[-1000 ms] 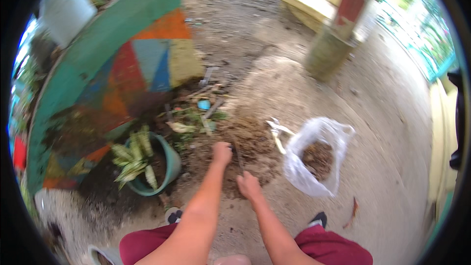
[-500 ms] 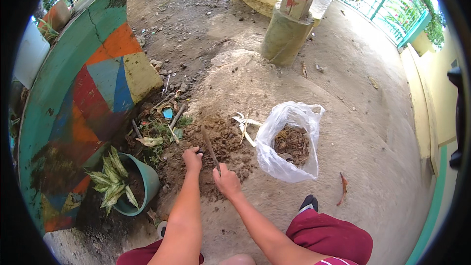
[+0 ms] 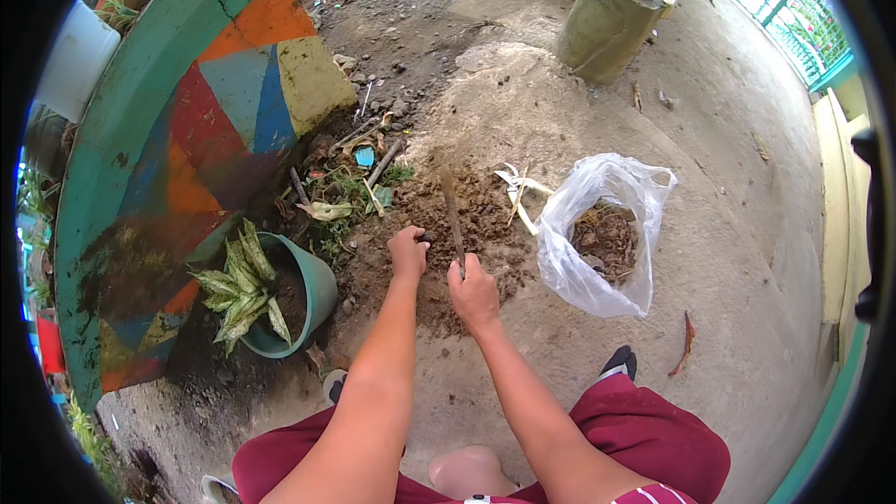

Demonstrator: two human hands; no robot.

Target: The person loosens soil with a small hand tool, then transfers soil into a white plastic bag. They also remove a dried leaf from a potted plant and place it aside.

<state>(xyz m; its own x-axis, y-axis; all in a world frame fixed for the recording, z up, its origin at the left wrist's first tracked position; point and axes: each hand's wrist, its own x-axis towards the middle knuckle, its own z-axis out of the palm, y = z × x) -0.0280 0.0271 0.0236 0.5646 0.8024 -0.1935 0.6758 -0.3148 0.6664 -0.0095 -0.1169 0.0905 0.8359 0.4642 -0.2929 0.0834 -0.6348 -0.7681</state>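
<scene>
My right hand [image 3: 474, 293] is closed around the near end of a long, narrow brown blade-like tool [image 3: 452, 210], which points away from me over loose brown soil [image 3: 425, 201]. To its left, my left hand [image 3: 407, 252] is closed low over the soil, with a small dark thing showing at its fingers that I cannot make out. A clear plastic bag [image 3: 557, 257] stands open to the right, with soil and dry plant bits [image 3: 605, 243] inside. Against the bag's left side lie pruning shears [image 3: 525, 189] with pale handles.
A green pot [image 3: 320, 291] with a variegated leafy plant [image 3: 245, 287] stands at left, by a painted low wall [image 3: 219, 103]. Sticks and plant litter [image 3: 345, 189] lie beyond it. A post with a concrete base [image 3: 607, 28] rises at the far right. One dry leaf [image 3: 686, 343] lies on the ground.
The view has shifted, so the whole scene sits farther right and higher. Both hands keep nearly the same places over the soil, and the right still grips the blade-like tool.
</scene>
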